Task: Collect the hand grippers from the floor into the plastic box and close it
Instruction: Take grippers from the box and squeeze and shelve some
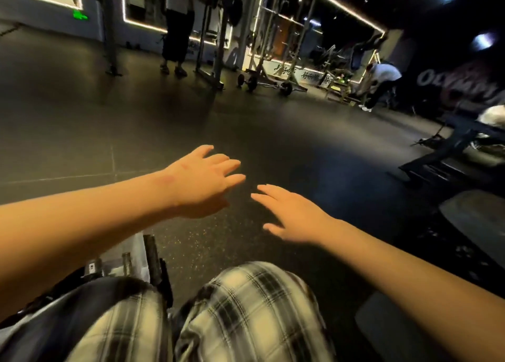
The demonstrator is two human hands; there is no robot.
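Left hand: your left hand [202, 181] is stretched forward over the floor [273, 142], palm down, fingers straight and slightly spread. It holds nothing.
Right hand: your right hand [292, 214] reaches out beside it, fingers long and relaxed, thumb apart, also empty. The fingertips of the two hands are near each other but not touching.
Why held so: both palms face bare dark floor with nothing under them, so I judge this a reach or a balancing gesture, not a grasp.
Plastic box: a pale, see-through container [134, 248], which I take for the plastic box, sits on the floor just beside your left knee. Your left forearm hides most of it, and I cannot tell whether its lid is on.
Hand grippers: dark ribbed handles [151, 255] stand up at that box and look like hand grippers. I cannot tell whether they are inside it or against it. No gripper shows on the floor ahead of your hands.
Legs: your plaid trousers [246, 307] fill the bottom of the view, knees bent, so you sit low and close to the box.
Stage: collecting looks largely done, and closing the box is probably what remains.
Next move: your hands point away from the box, so you would need to bring them back left and down.
Surroundings: a barbell [262, 84] and a bench [451, 148] lie well apart from you.
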